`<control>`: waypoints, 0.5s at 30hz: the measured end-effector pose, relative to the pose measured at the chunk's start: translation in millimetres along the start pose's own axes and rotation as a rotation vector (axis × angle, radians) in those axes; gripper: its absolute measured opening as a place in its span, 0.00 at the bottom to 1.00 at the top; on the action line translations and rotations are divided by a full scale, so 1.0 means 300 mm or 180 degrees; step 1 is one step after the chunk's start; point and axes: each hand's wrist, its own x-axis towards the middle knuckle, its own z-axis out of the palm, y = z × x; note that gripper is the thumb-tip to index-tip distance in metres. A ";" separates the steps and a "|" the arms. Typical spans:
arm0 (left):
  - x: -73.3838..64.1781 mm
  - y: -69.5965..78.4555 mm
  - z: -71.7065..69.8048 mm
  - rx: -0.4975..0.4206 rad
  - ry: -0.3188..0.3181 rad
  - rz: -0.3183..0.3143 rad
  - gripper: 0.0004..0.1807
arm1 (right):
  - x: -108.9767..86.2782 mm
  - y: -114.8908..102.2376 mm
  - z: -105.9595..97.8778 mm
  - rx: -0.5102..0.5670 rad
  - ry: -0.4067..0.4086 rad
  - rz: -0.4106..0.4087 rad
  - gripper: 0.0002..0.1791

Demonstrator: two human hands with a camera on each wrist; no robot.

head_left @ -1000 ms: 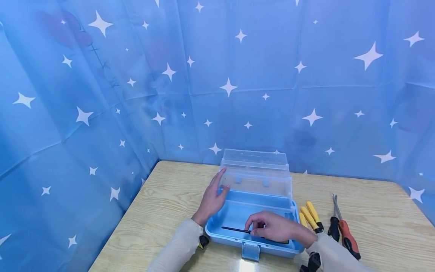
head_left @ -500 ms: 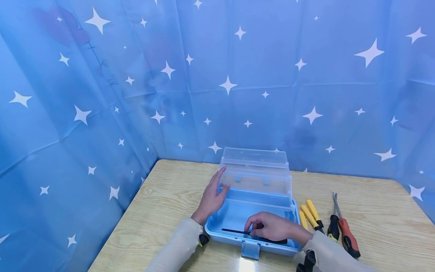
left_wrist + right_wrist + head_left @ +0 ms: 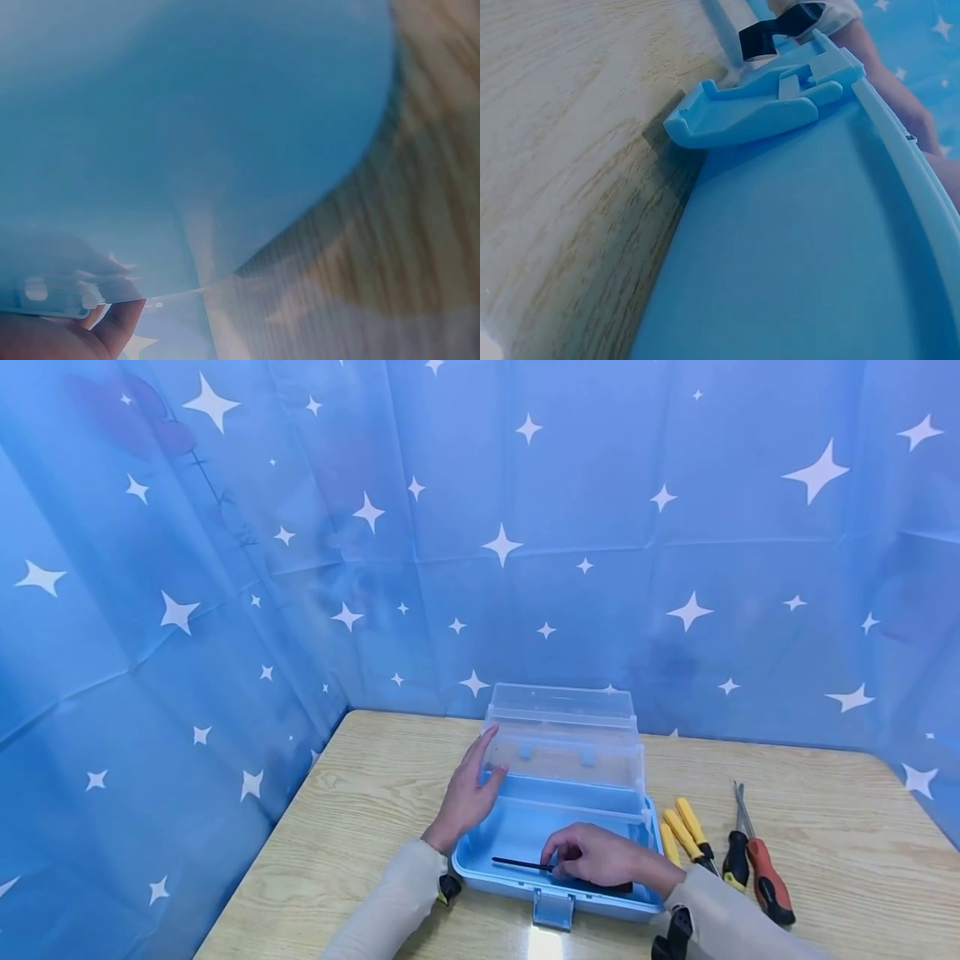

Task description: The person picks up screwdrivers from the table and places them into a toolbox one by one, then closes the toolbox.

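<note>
A light blue toolbox (image 3: 517, 887) stands on the wooden table with its clear lid (image 3: 562, 752) raised. My right hand (image 3: 600, 857) is inside the box near its front wall. It pinches a black screwdriver (image 3: 517, 863), whose thin shaft points left and whose handle lies partly under the hand. My left hand (image 3: 465, 797) rests at the left side of the box and lid, fingers straight and thumb spread. In the left wrist view part of that hand (image 3: 112, 330) shows at the lid's edge. The right wrist view shows the box's front latch (image 3: 742, 112), hanging down.
To the right of the box lie several yellow-handled tools (image 3: 686, 835). Beyond them are a black-handled screwdriver (image 3: 737, 860) and a red-and-black-handled one (image 3: 771, 881). A blue curtain with white stars (image 3: 420, 560) hangs behind the wooden table (image 3: 360, 793).
The head view has tilted slightly down. My right hand and the screwdriver have shifted only a little within the box. The left hand keeps its place at the lid.
</note>
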 end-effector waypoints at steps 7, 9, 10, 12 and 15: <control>0.000 0.007 -0.002 0.0020 -0.0003 -0.0006 0.32 | -0.001 0.003 0.003 0.0074 0.0005 -0.0013 0.09; 0.000 0.006 -0.001 0.0025 0.0004 0.0001 0.32 | -0.001 0.004 0.004 0.0094 0.0000 -0.0022 0.09; 0.000 0.005 0.000 0.0023 0.0009 0.0000 0.32 | -0.002 0.005 0.004 0.0101 0.0002 -0.0026 0.10; -0.001 0.004 0.002 0.0011 0.0017 -0.0013 0.32 | -0.002 0.006 0.005 0.0115 0.0009 -0.0036 0.10; -0.002 0.003 0.004 -0.0009 0.0022 -0.0033 0.32 | -0.002 0.009 0.006 0.0124 0.0026 -0.0047 0.11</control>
